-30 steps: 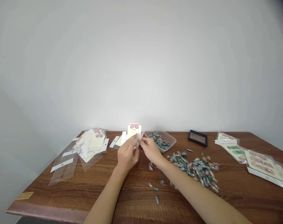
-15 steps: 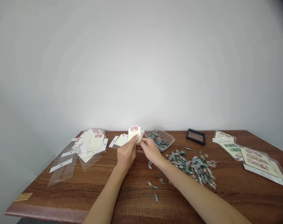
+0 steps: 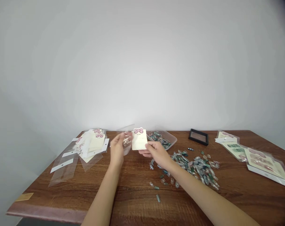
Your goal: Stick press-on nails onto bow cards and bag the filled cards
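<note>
A cream backing card (image 3: 139,141) with a pink bow at its top stands upright, its lower right corner pinched by my right hand (image 3: 154,152). Just left of it my left hand (image 3: 117,147) grips a clear plastic bag (image 3: 127,146), whose film spreads behind and around the fingers. Card and bag are side by side; I cannot tell whether their edges touch. Behind my right hand sits a clear plastic tub (image 3: 171,139) with green and clear press-on nails inside. A loose pile of the same nails (image 3: 201,169) lies beside my right forearm.
On the left are stacked bow cards (image 3: 96,143) and clear bags with white header strips (image 3: 61,165). A black frame-like tray (image 3: 198,137) stands at the back right. Filled packets (image 3: 266,163) lie along the right side of the wooden table (image 3: 133,194).
My hands have moved apart. The card is now in my right hand alone, and my left hand has shifted left with the clear bag. The small card and bag behind it are now hidden or gone.
</note>
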Available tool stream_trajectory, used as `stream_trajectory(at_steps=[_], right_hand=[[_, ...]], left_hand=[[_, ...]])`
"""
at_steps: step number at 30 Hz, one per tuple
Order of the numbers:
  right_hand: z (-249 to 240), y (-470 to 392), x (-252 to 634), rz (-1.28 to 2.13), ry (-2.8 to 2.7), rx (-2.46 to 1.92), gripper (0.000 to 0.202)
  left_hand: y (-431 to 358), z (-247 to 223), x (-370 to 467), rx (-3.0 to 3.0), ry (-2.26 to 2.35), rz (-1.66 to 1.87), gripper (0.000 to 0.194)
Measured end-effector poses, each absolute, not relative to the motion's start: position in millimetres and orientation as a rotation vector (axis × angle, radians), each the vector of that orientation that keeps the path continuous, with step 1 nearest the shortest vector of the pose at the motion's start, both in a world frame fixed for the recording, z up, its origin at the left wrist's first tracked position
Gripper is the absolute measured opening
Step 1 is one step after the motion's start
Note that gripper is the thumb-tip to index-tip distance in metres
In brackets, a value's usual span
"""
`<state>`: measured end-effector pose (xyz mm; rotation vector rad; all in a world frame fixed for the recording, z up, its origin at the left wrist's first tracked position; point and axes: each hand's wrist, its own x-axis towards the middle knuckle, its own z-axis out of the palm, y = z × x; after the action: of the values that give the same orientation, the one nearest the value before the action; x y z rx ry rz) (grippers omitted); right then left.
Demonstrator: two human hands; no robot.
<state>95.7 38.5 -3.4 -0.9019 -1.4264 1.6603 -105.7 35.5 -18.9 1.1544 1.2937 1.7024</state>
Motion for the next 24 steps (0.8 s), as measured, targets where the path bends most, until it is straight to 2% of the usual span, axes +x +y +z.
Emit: stream_trajectory(at_steps=[5, 9, 13, 16, 20, 21, 24], right_hand=[[-16, 35, 137, 1.637, -1.377, -0.972, 0.028], [-19, 31, 161, 1.646, -1.369, -0.961, 0.035], [-17, 33, 175, 1.633, -1.335, -0.942, 0.039], [-14, 39, 188, 1.579, -1.283, -0.948, 0.039], [-7, 49, 207, 1.512, -1.217, -0.959, 0.042], [-6, 50, 211, 1.504, -1.204, -0.962, 0.042], [-6, 51, 217, 1.488, -1.161, -0.974, 0.044]], left_hand=[[36, -18, -141, 1.088, 1.468, 1.920, 0.037], [26, -16, -128, 1.356, 1.729, 1.870, 0.041], [13, -18, -92, 1.829, 2.018, 1.463, 0.031], [4, -27, -65, 2.133, 2.095, 1.011, 0.029], [-4, -37, -41, 2.329, 2.152, 0.512, 0.015], [-6, -37, -37, 2.360, 2.163, 0.424, 0.017], [-10, -36, -32, 2.408, 2.225, 0.230, 0.040]])
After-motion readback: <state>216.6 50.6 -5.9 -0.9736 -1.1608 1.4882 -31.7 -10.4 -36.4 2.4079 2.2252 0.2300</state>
